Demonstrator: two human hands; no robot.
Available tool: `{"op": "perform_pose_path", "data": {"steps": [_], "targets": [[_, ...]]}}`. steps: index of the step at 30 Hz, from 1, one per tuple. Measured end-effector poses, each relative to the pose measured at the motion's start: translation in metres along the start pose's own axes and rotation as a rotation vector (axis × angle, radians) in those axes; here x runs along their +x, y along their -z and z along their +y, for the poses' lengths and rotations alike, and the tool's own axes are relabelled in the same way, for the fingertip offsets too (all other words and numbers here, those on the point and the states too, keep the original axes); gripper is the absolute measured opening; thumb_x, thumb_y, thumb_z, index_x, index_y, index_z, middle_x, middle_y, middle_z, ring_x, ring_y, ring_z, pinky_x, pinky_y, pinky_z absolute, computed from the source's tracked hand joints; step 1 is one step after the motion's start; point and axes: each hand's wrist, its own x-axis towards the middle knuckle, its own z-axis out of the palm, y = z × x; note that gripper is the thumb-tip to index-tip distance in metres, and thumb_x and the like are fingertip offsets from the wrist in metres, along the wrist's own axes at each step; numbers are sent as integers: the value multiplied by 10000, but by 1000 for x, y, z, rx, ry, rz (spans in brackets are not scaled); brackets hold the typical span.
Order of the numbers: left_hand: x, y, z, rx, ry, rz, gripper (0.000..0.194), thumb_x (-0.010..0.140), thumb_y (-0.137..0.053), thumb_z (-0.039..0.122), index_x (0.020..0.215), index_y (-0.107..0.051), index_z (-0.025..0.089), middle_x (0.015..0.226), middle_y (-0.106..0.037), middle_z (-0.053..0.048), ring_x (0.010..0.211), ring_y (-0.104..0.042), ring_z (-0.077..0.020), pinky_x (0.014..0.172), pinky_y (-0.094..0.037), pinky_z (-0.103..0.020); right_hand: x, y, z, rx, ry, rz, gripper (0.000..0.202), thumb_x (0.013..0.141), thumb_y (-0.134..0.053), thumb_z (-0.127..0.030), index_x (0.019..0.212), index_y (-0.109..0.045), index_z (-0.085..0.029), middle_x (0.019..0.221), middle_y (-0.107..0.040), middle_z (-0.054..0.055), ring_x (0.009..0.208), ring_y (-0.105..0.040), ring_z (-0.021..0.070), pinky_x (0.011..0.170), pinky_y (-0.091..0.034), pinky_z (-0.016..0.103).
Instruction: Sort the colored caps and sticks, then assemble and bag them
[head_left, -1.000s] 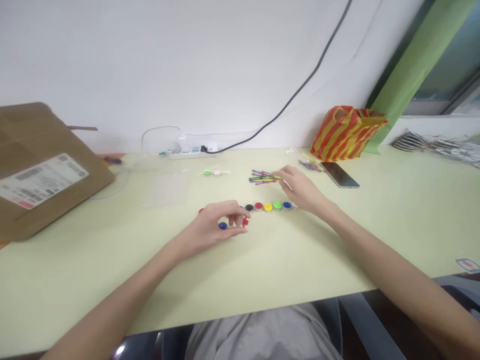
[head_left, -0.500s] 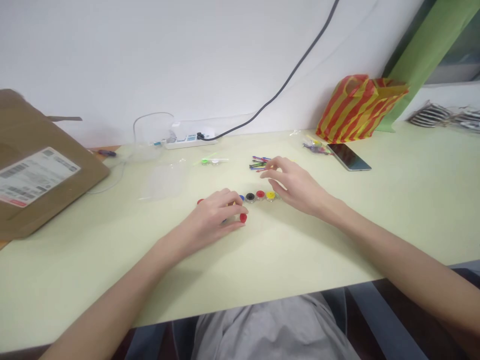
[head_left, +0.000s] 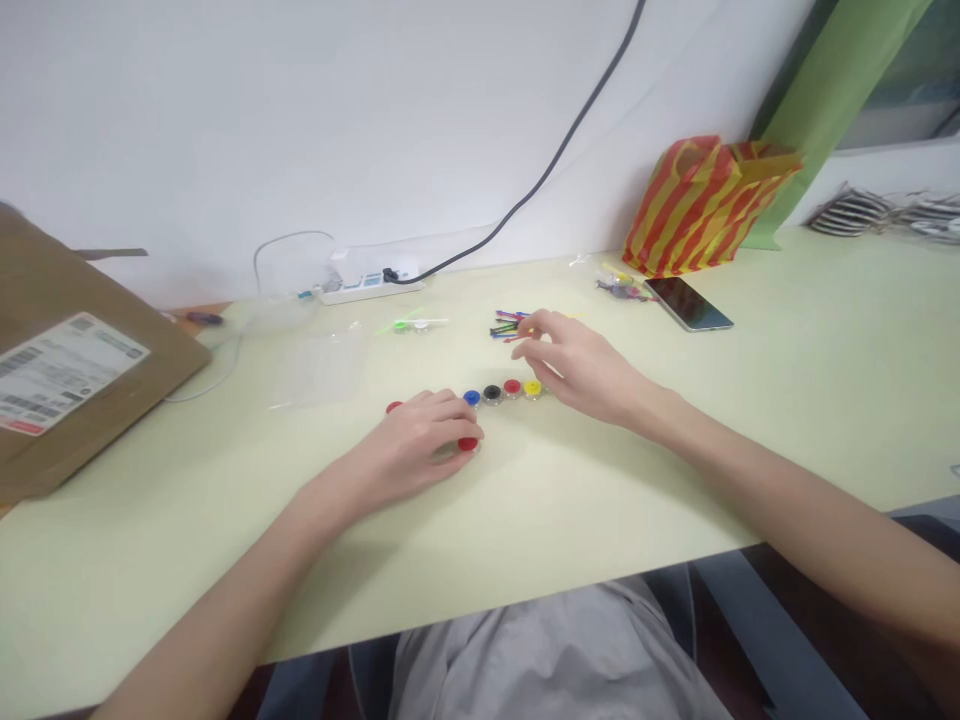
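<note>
Counter (head_left: 570,500), pale green, runs along the wall, both bare forearms reaching in over its front edge. Right hand (head_left: 577,370) is palm down, fingers bent, loosely parted and released. Left hand (head_left: 409,440) is nearer the front edge, back upward, its thumb and fingers grasping a red-topped piece (head_left: 468,443). Thin coloured sticks (head_left: 502,326) lie toward the back edge, partly behind the right fingertips. Small capped pieces (head_left: 492,393) form a row between the hands, farther from the front edge than the grasped one.
</note>
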Motion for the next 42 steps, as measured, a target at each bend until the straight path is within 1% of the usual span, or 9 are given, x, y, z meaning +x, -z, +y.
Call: {"op": "perform_pose_path", "data": {"steps": [17, 23, 25, 27, 29, 31, 35, 38, 42], "targets": [[-2, 6, -11, 33, 14, 36, 137, 985, -561, 253, 1022, -690, 226, 1081, -697, -59, 1001, -619, -212, 887, -481, -375, 0, 2, 2, -27, 6, -1, 325, 950, -421, -51, 1089, -682, -186, 1267, -599, 159, 1108, -587, 282, 882, -477, 434], [-6, 16, -19, 129, 96, 195, 212, 1023, -500, 304, 1119, -667, 214, 1081, -706, -74, 1018, -630, -222, 899, -481, -381, 0, 2, 1, 0, -9, 21, 315, 957, -426, -59, 1087, -686, -180, 1225, -615, 157, 1114, -598, 282, 892, -500, 441], [-7, 22, -34, 185, 162, 275, 236, 1022, -475, 309, 1119, -666, 210, 1114, -694, -80, 1049, -629, -227, 934, -480, -389, 1, 2, 1, 5, -5, 25, 308, 956, -431, -60, 1078, -688, -176, 1201, -622, 154, 1109, -606, 279, 898, -505, 441], [-5, 30, -58, 236, 259, 292, 256, 1016, -454, 312, 1130, -660, 212, 1210, -659, -90, 1131, -611, -242, 995, -465, -403, 2, 1, 1, 11, -2, 23, 296, 950, -447, -58, 1071, -690, -175, 1190, -626, 152, 1102, -613, 276, 896, -512, 437], [1, 40, -90, 275, 403, 220, 315, 989, -475, 319, 1255, -613, 220, 1357, -587, -102, 1250, -562, -266, 1070, -430, -414, 2, 0, 0, 17, -9, 13, 289, 942, -460, -53, 1069, -690, -173, 1191, -628, 150, 1091, -619, 273, 886, -520, 431], [11, 48, -125, 287, 466, 177, 400, 933, -556, 311, 1312, -585, 187, 1401, -561, -133, 1251, -562, -298, 1068, -430, -426, 3, -2, 0, 16, -23, 0, 292, 938, -461, -46, 1070, -692, -166, 1191, -630, 152, 1088, -621, 273, 876, -527, 428], [30, 50, -181, 272, 607, 129, 457, 874, -659, 375, 1261, -616, 135, 1286, -643, -155, 1136, -617, -291, 986, -467, -368, 2, -5, -2, 21, -21, -28, 292, 936, -460, -39, 1062, -696, -155, 1205, -630, 156, 1099, -615, 273, 880, -533, 430], [34, 41, -200, 273, 691, 111, 331, 886, -632, 395, 1089, -689, 141, 1144, -697, -134, 1032, -637, -269, 904, -479, -337, 2, -7, -1, 27, 0, -26, 281, 940, -467, -51, 1055, -696, -167, 1210, -630, 154, 1079, -617, 267, 877, -532, 433], [27, 39, -203, 312, 750, 129, 281, 889, -586, 368, 972, -720, 136, 1085, -709, -134, 1009, -623, -269, 872, -464, -345, 2, -6, 0, 18, 16, -20, 278, 954, -457, -68, 1062, -698, -158, 1208, -632, 162, 1050, -623, 267, 868, -526, 437]]}}
